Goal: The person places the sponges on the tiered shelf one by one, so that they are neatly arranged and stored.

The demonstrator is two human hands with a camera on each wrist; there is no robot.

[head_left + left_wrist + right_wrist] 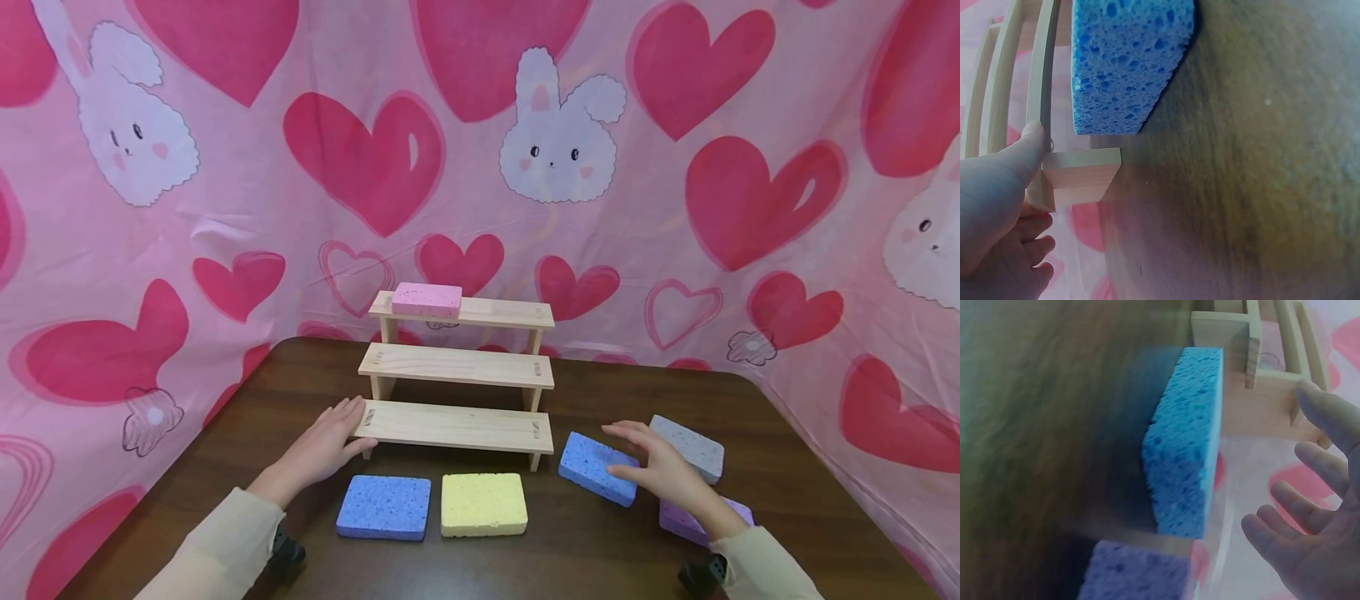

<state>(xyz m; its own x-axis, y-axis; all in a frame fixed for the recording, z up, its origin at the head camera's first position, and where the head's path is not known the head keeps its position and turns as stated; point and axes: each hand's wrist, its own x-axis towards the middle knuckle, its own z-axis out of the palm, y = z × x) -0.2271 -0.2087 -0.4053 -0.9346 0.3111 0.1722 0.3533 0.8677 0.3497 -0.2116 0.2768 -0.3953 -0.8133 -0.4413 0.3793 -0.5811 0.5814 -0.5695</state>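
A wooden three-tier stand [456,423] stands mid-table, with a pink sponge [427,299] on the left of its top tier. My left hand [321,442] holds the left end of the lowest tier, thumb along the front edge and fingers around the end. Over a blue sponge [597,468] to the right of the stand hovers my right hand [663,472]. In the right wrist view its fingers are spread apart from that blue sponge [1185,444]. Another blue sponge [384,507] and a yellow sponge [483,504] lie in front of the stand.
A grey sponge [687,448] lies beyond my right hand, and a purple sponge [705,521] is partly hidden under the right wrist. A pink cloth [465,183] with hearts and rabbits hangs behind the dark wooden table [315,375].
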